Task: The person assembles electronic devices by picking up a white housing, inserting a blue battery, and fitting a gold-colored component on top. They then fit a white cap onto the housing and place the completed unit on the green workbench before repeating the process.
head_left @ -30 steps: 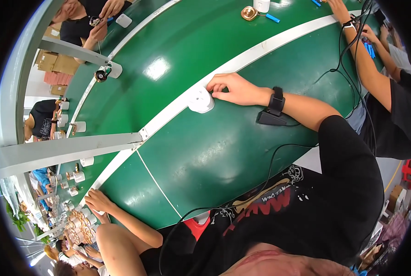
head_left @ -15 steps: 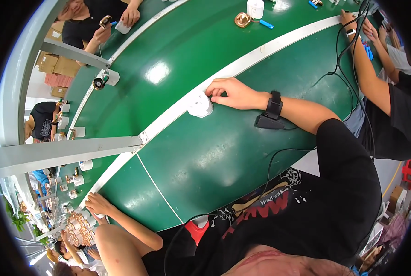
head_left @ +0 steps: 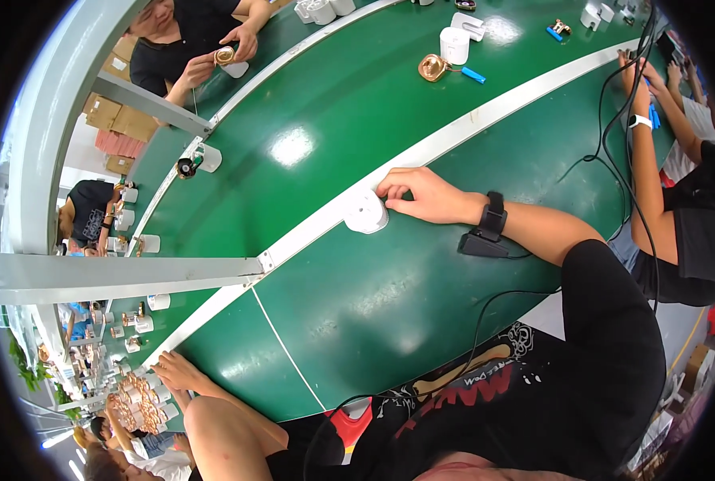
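One white housing (head_left: 365,214) was judged light, rigid, best side-gripped; fingers (head_left: 399,181) of right hand (head_left: 432,196) were curled alongside, clamping unclear.

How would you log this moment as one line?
Right hand: fingertips at white housing, contact unclear | white housing: at near edge of white rail | across rail: white cup-shaped part, copper-coloured part, blue cylinder
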Available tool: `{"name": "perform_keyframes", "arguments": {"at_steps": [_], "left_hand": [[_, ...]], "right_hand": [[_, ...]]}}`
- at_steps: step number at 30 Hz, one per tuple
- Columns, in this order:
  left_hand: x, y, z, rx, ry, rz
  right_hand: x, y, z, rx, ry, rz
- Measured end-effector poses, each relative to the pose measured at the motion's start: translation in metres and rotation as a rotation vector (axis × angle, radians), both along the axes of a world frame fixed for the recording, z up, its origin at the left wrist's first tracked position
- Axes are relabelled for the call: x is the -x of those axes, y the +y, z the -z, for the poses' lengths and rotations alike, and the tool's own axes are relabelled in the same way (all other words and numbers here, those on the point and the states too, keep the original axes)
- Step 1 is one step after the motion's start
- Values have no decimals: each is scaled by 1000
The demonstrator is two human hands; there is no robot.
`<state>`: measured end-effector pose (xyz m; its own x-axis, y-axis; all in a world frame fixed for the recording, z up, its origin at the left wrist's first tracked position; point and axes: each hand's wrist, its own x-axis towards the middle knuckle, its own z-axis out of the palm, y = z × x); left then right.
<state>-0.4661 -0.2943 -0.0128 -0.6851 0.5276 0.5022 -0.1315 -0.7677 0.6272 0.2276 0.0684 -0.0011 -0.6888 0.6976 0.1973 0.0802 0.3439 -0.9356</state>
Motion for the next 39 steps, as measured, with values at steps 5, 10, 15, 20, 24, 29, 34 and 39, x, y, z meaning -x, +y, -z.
{"name": "perform_keyframes", "arguments": {"at_steps": [5, 10, 15, 20, 24, 29, 34, 39], "left_hand": [[-68, 8, -11, -62, 94, -85], [-178, -27, -49, -260, 197, -233], [-309, -15, -90, -500, 312, -411], [-414, 98, -165, -760, 486, -601], [-450, 165, -183, -345, 825, -565], [-483, 267, -92, 629, 1187, 99], [-511, 284, -46, 693, 1173, 182], [-514, 294, -21, 716, 925, 325]], "right_hand": [[-18, 10, 13, 47, 26, 37], [-23, 31, -4, 56, 61, 183], [-69, 99, -1, -290, -25, 751], [-114, 144, 7, -424, -245, 913], [-127, 163, 17, -367, -351, 861], [-106, 158, 6, -502, -674, 779], [-100, 145, 0, -513, -710, 754], [-97, 136, -24, 118, -456, 497]]}}
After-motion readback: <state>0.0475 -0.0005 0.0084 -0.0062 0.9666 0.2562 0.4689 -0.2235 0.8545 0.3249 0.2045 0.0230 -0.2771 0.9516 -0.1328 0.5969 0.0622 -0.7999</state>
